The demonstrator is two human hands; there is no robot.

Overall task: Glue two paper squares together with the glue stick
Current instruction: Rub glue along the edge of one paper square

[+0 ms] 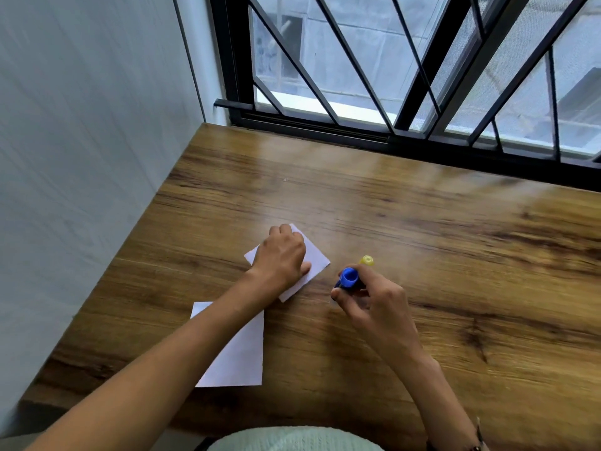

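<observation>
While pressing down on the far paper square [313, 258] just left of frame centre, left hand [280, 258] lying over it with knuckles bent, fingertips hidden, so cannot tell flat press from curl. Right hand [374, 299] right of centre, fingers wrapped around the glue stick [349, 278], blue part facing the camera, yellow end [367, 260] poking out beyond toward the window [422, 60]. Hard to say which end carries the glue, or whether a cap is on; a little blurred there. Near paper square [240, 353] lying lower centre-left on the wooden table [422, 239], partly crossed by the left forearm, apart from the far square, not yet joined to it.

Looks like the gluing stroke about to start, stick just beside the right corner of the held square, not touching it as far as can be told.

To do this well: keep the left hand planted firmly so the sheet cannot skate on the smooth wood. Bring the glue end down flat, not on its rim, and stroke from the held part outward toward the free edges, never toward the pinning hand, or the thin paper may buckle. Light pressure; cover corners and edges. Then shift the holding hand to reach the covered patch. Fetch the near square promptly, line up the corners, lay down, smooth from the middle out.
</observation>
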